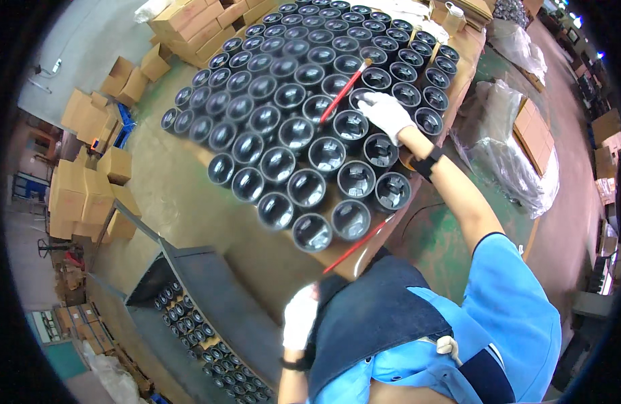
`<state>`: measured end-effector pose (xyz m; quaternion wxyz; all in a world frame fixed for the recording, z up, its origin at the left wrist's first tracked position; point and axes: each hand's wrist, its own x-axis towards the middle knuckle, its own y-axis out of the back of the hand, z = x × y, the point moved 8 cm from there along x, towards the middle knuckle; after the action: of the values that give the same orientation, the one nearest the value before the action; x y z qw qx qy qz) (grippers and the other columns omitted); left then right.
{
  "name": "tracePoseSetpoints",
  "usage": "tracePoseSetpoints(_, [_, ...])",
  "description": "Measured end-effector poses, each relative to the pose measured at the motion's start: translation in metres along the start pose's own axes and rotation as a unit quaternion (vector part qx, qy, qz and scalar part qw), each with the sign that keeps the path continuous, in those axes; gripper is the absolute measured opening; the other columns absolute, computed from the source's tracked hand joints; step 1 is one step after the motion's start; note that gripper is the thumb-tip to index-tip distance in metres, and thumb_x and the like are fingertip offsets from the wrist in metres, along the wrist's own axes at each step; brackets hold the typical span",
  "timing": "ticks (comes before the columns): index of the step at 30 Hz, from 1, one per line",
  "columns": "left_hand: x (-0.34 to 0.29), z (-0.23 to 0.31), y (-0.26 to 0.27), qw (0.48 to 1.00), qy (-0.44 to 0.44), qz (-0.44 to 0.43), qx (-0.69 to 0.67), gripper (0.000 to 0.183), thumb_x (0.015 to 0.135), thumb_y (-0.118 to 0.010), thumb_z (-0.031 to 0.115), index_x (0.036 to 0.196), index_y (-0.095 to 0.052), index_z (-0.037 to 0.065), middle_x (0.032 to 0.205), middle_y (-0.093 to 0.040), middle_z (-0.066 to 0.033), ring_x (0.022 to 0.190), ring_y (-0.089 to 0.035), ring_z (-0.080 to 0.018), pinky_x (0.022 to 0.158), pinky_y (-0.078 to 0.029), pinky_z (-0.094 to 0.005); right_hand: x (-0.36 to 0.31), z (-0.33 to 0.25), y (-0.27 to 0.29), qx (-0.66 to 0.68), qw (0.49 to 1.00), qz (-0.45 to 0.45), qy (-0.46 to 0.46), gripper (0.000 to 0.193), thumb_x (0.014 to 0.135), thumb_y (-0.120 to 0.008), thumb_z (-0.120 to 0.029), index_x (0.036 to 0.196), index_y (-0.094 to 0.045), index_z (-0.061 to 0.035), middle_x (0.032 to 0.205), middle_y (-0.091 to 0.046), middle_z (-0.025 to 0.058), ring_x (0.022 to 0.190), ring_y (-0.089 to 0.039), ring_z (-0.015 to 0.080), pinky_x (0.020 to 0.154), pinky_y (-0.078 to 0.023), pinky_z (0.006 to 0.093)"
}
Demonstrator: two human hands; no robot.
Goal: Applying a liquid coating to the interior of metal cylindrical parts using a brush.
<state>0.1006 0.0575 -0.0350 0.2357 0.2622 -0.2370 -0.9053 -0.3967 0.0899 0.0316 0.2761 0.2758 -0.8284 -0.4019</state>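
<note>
Rows of round black cups point(327, 154) with glossy insides stand mouth-up on the table point(402, 217). My right hand point(388, 116), in a white glove, reaches over the right side of the rows. Its fingers are bent at the rim of a cup, partly hidden by the glove. Just left of them, a red-handled brush point(344, 91) lies slantwise across the cups. Low before the apron is my left hand point(301, 316), also gloved, its fingers curled in; what they hold, if anything, is hidden. Between that hand and the nearest cups, a thin red stick point(357, 246) lies along the table's near edge.
A dark metal cart point(216, 276) at the lower left carries more black round pieces point(186, 320) on a lower level. Cardboard boxes point(85, 198) are stacked at the left and far left. Plastic-wrapped goods point(502, 145) stand right of the table. A translucent jug point(453, 19) sits at the far corner.
</note>
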Motion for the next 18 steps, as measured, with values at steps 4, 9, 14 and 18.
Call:
tracePoseSetpoints(4, [0.008,0.008,0.001,0.999,0.023,0.012,0.031,0.039,0.102,-0.051,0.033,0.115,-0.069,0.002,0.112,-0.071,-0.0183,0.106,-0.067,-0.0335,0.091,-0.052,-0.0402,0.044,-0.008,-0.023,-0.102,0.990,0.073,0.060,0.028,0.095,-0.050,-0.024,0.111,-0.068,-0.0093,0.101,-0.070,0.0177,0.096,-0.067,0.0361,0.084,-0.053,0.0466])
tracePoseSetpoints(9, [0.006,0.008,-0.004,0.999,0.006,0.020,0.043,0.040,0.102,-0.051,0.035,0.116,-0.069,0.003,0.111,-0.071,-0.0184,0.105,-0.067,-0.0345,0.091,-0.052,-0.0409,0.079,-0.011,-0.047,-0.236,0.971,-0.024,0.038,0.022,0.093,-0.050,-0.019,0.099,-0.070,-0.0103,0.093,-0.072,0.0158,0.091,-0.069,0.0342,0.079,-0.054,0.0456])
tracePoseSetpoints(14, [0.008,0.014,-0.003,0.997,0.028,0.022,0.063,0.038,0.102,-0.049,0.032,0.114,-0.069,0.003,0.110,-0.071,-0.0192,0.103,-0.067,-0.0358,0.089,-0.052,-0.0415,0.068,0.004,-0.028,-0.176,0.980,0.063,0.070,0.019,0.092,-0.054,-0.021,0.098,-0.068,-0.0116,0.095,-0.071,0.0156,0.091,-0.069,0.0348,0.076,-0.054,0.0454])
tracePoseSetpoints(18, [0.014,0.011,-0.001,0.994,-0.010,0.047,0.094,0.031,0.101,-0.050,0.024,0.113,-0.070,0.003,0.106,-0.071,-0.0186,0.099,-0.068,-0.0352,0.087,-0.053,-0.0419,0.011,0.006,0.057,0.173,0.974,0.110,0.099,0.031,0.096,-0.060,-0.032,0.115,-0.067,-0.0081,0.105,-0.071,0.0155,0.090,-0.068,0.0257,0.074,-0.053,0.0369])
